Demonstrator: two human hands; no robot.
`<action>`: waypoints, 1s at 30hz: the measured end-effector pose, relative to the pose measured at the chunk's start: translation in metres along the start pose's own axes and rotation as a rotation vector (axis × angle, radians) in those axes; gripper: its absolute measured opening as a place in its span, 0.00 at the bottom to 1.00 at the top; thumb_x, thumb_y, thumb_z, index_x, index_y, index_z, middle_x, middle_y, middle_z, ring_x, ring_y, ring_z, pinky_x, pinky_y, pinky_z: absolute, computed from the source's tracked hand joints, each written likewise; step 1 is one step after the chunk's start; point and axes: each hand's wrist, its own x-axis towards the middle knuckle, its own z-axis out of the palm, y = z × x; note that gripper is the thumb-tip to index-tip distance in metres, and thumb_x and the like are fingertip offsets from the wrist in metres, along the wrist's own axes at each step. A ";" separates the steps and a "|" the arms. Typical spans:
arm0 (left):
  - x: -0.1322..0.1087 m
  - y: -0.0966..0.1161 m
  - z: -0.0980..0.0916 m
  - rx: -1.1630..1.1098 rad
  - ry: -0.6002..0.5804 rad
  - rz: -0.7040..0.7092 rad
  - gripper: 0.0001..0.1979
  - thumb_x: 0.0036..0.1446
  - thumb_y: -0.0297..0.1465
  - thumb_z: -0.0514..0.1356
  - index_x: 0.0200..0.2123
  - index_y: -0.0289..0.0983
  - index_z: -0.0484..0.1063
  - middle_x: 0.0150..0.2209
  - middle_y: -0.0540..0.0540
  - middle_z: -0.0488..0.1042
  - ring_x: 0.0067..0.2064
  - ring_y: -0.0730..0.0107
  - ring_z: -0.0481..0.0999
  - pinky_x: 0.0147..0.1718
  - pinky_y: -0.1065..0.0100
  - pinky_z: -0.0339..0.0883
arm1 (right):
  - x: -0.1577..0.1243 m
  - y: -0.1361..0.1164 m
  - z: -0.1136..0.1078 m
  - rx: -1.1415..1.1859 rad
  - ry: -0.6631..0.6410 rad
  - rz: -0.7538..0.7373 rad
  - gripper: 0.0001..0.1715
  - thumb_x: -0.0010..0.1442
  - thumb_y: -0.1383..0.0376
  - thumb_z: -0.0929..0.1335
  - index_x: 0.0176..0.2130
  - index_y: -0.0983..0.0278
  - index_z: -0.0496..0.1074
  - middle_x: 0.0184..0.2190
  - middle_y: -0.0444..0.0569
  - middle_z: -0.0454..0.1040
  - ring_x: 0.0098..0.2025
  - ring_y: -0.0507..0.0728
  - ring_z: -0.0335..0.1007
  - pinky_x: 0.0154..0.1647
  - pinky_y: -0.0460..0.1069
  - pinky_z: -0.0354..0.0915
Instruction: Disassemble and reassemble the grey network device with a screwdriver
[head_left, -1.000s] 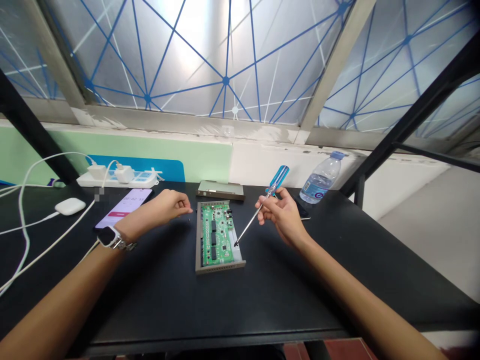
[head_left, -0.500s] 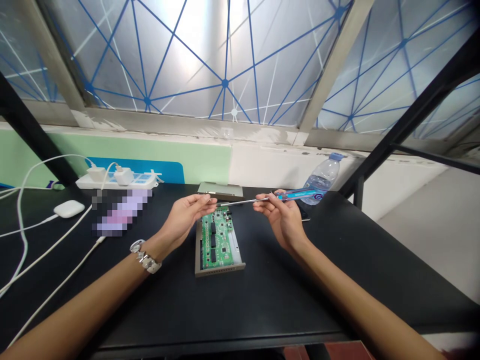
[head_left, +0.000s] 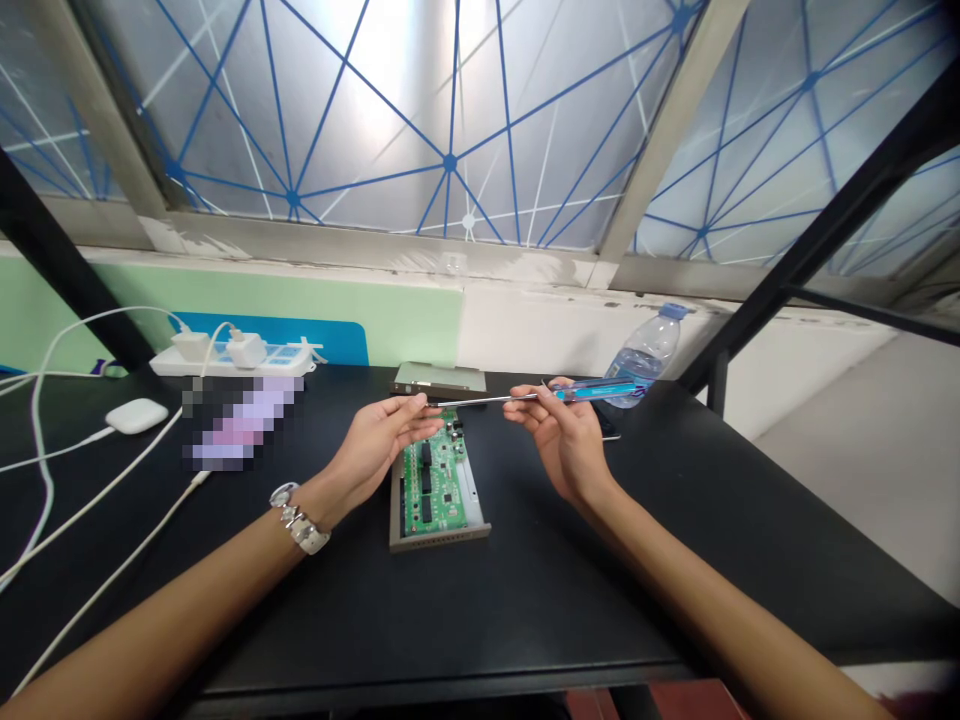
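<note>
My right hand [head_left: 566, 440] is closed around a screwdriver [head_left: 596, 390] with a blue, partly clear handle, its thin metal shaft pointing left. The fingers of my left hand [head_left: 371, 440] are pinched together right at the screwdriver's tip; anything small between them is too tiny to make out. Below both hands lies a green circuit board [head_left: 442, 485] in an open grey-brown metal casing [head_left: 442, 542]. My left hand covers the board's far left corner. Behind it rests the casing's flat metal cover [head_left: 450, 378].
A water bottle [head_left: 645, 350] stands at the back right, with a dark phone-like object [head_left: 611, 434] partly hidden by my right hand. On the left are a power strip [head_left: 232, 355], white cables, a white case [head_left: 137, 415] and a blurred-out phone [head_left: 244, 425]. Black frame bars flank the desk.
My left hand has shifted slightly right, its fingertips now meeting the screwdriver's tip. The screwdriver has moved up slightly. The circuit board and casing stay put.
</note>
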 end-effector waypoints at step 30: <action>0.005 -0.002 -0.004 0.122 -0.049 0.033 0.13 0.54 0.36 0.69 0.37 0.32 0.78 0.39 0.39 0.82 0.37 0.66 0.81 0.47 0.62 0.75 | 0.012 -0.012 0.009 -0.107 -0.089 -0.093 0.19 0.58 0.61 0.73 0.39 0.57 0.58 0.33 0.44 0.80 0.31 0.56 0.79 0.36 0.52 0.73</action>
